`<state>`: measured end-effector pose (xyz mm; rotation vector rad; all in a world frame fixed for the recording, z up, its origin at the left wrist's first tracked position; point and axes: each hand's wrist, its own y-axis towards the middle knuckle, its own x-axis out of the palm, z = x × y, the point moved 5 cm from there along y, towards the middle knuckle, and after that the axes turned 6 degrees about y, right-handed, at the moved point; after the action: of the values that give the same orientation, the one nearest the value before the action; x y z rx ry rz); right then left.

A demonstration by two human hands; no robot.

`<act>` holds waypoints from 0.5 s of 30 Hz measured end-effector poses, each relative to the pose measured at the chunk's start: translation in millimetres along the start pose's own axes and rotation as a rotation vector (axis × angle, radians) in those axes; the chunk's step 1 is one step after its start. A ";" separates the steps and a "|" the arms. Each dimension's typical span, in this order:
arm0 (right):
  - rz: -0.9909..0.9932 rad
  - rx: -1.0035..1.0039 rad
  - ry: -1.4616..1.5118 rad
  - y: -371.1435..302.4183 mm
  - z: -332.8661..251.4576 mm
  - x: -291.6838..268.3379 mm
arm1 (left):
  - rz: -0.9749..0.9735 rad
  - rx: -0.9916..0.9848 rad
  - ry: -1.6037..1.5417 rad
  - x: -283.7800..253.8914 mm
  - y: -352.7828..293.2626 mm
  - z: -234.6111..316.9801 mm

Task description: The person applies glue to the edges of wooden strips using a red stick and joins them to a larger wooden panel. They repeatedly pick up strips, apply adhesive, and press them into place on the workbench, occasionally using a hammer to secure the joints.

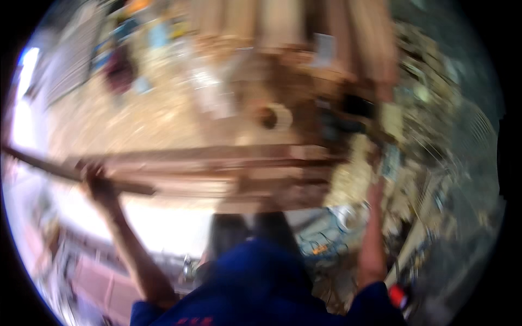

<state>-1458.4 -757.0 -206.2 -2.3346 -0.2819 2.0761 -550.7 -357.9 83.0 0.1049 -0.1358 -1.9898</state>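
Note:
Out at the left, my left hand (96, 179) is closed around a long, narrow wooden strip (128, 187), which slants from the far left edge down toward the middle. Below and beside it, several lengths of reddish-brown wood (217, 169) lie side by side along the near edge of the worktable. My right arm reaches forward on the right. My right hand (376, 165) is smeared by motion near a dark, tool-like object (340, 122) and a pale block-like thing (391, 120); its fingers cannot be made out.
Sawdust-coloured board covers the worktable (157, 127). On it are a roll of tape (281, 116), crumpled clear plastic (209, 87) and a dark red bundle (119, 70). Long timbers (280, 22) stack at the back. Offcuts and debris (421, 108) heap up on the right.

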 end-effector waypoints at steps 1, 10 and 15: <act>-0.055 0.120 0.199 -0.7 67.4 -14.2 | 0.158 -0.018 0.023 31.3 -5.8 29.1; 0.054 0.386 0.303 9.2 53.7 -35.1 | 0.036 0.050 -0.009 -16.2 10.8 84.4; 0.006 0.582 1.040 -123.8 -61.7 -68.4 | 0.009 -0.036 -0.051 -6.7 4.1 14.9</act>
<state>-1421.2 -637.4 -116.0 -2.5610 0.3007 0.5669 -546.3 -352.7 98.5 0.0309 -0.1329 -1.9859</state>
